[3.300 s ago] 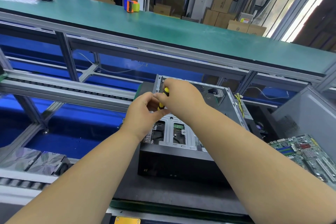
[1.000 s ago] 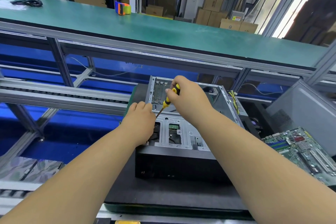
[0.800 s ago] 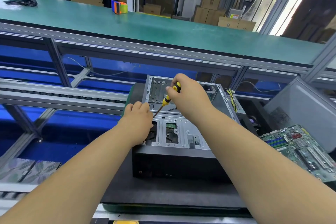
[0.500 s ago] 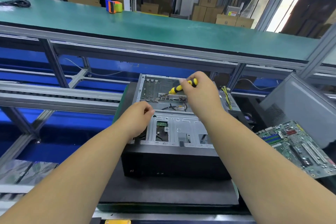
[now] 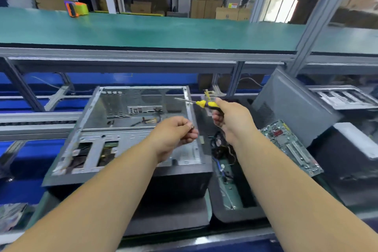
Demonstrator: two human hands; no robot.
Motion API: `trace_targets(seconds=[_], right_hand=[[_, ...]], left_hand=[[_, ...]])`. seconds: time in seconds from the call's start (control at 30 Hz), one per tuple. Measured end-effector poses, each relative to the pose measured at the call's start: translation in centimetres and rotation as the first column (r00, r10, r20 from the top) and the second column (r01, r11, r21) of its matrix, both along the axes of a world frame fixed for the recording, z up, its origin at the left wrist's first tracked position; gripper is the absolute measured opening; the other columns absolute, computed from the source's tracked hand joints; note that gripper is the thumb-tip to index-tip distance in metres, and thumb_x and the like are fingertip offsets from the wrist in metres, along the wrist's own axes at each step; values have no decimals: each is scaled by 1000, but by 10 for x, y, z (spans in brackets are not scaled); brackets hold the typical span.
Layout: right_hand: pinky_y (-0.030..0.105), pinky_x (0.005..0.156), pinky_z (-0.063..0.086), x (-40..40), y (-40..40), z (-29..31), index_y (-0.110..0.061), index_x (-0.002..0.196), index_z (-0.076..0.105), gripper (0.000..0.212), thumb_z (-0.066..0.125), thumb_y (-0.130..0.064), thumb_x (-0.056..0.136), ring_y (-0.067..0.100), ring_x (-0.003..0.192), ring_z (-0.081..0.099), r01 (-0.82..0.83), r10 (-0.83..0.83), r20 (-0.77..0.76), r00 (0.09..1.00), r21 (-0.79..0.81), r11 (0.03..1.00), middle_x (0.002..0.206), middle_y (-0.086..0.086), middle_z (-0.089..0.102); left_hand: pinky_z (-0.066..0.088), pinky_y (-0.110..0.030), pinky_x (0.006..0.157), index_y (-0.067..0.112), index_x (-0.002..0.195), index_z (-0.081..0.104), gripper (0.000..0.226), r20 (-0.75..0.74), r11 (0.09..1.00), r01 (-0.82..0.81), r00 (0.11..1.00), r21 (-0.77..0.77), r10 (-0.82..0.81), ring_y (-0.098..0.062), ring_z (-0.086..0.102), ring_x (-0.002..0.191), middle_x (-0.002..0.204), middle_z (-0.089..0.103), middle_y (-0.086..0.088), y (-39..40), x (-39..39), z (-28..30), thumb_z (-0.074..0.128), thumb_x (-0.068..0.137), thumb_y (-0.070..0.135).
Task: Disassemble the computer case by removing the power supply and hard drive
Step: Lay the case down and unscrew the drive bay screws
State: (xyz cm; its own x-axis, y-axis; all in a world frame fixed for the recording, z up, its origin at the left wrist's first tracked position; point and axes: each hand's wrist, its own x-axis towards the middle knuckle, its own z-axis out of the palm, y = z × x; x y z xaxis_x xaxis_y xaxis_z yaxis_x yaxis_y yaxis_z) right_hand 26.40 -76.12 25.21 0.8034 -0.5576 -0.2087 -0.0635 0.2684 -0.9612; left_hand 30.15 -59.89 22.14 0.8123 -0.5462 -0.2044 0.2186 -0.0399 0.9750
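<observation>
An open grey computer case [image 5: 114, 120] lies on its side on a dark foam mat, its inside bare metal with loose cables near the back wall. My right hand [image 5: 231, 118] is raised past the case's right edge and grips a yellow-and-black screwdriver [image 5: 201, 103], shaft pointing left. My left hand [image 5: 176, 135] hovers over the case's right front part, fingertips pinched on a small dark piece that looks like a screw [image 5: 192, 128]. The drive cage [image 5: 98, 149] at the front shows green boards through its openings.
A green motherboard [image 5: 290, 145] lies right of the case beside a grey side panel [image 5: 292, 104]. A dark tray [image 5: 231, 186] with cables sits between them. A teal shelf [image 5: 163, 30] runs above, carrying an orange tape dispenser [image 5: 76, 8]. Another chassis [image 5: 345, 96] rests at far right.
Both hands have lifted off the case and swung right. The screwdriver left the screw spot near the drive cage. My left hand now pinches a small piece. The view shifted right.
</observation>
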Motion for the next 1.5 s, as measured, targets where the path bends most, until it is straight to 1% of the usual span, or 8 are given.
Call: trace_targets(seconds=[0.17, 0.27, 0.4, 0.67, 0.9, 1.07, 1.33, 1.5], right_hand=[[22, 48, 44, -23, -72, -14, -5, 89, 67, 20, 63, -23, 95, 8, 43, 51, 51, -51, -36, 998, -3, 999, 59, 2, 58], [23, 49, 44, -34, -101, -25, -8, 82, 70, 21, 63, -24, 95, 8, 44, 50, 45, -46, -54, 997, -23, 999, 59, 2, 58], [22, 50, 46, -43, -123, -35, -9, 80, 70, 21, 64, -24, 94, 9, 47, 52, 14, -15, -75, 997, -18, 1000, 68, 8, 62], [21, 52, 47, -27, -113, -31, -11, 88, 66, 14, 63, -23, 95, 8, 48, 59, -148, 154, -122, 980, 54, 987, 56, -1, 68], [26, 59, 32, -2, -89, -62, -14, 92, 69, 15, 56, -19, 97, 11, 64, 48, -295, 270, -263, 926, -59, 954, 79, -6, 77], [14, 35, 34, -6, -65, -93, -5, 87, 60, 13, 54, 4, 93, 5, 37, 49, -362, 285, -362, 887, -166, 917, 74, 14, 61], [17, 41, 37, -8, -39, -138, -10, 67, 50, 29, 56, -7, 96, 14, 39, 43, -672, 216, -835, 505, -224, 706, 48, 2, 48], [36, 84, 56, -10, -32, -161, -12, 93, 60, 9, 66, -16, 87, 24, 82, 58, -686, 211, -823, 527, -266, 677, 92, 10, 63]], left_hand=[[55, -24, 67, 13, 81, 56, 18, 249, 964, 56, 961, 262, -123, -10, 64, 63, 74, 67, -5, -78, -19, -9, 56, 96, 2], [52, -31, 77, 22, 87, 57, 11, 498, 775, -47, 790, 631, -357, -17, 63, 79, 80, 65, 5, -106, -23, -21, 66, 89, 15], [51, -38, 81, 25, 94, 57, 10, 525, 609, -145, 680, 780, -511, -19, 58, 88, 93, 60, 6, -125, -31, -30, 65, 89, 25], [51, -35, 82, 32, 90, 60, 7, 579, 657, -217, 709, 722, -402, -13, 59, 89, 93, 58, 13, -104, -31, -23, 66, 89, 34], [45, -18, 74, 32, 84, 64, 11, 658, 809, -300, 741, 505, -136, -2, 60, 84, 89, 64, 13, -47, -25, -15, 67, 88, 22], [35, -7, 62, 32, 82, 65, 15, 658, 818, -351, 752, 455, -44, 10, 56, 74, 83, 65, 16, 2, -17, -20, 67, 88, 18], [37, -15, 67, 31, 80, 67, 18, 636, 817, -360, 771, 450, -10, 6, 56, 74, 82, 65, 15, 44, 1, -29, 68, 87, 15], [40, -19, 60, 33, 82, 67, 14, 638, 821, -329, 768, 467, -56, 10, 55, 73, 85, 62, 17, 54, 10, -23, 66, 90, 21]])
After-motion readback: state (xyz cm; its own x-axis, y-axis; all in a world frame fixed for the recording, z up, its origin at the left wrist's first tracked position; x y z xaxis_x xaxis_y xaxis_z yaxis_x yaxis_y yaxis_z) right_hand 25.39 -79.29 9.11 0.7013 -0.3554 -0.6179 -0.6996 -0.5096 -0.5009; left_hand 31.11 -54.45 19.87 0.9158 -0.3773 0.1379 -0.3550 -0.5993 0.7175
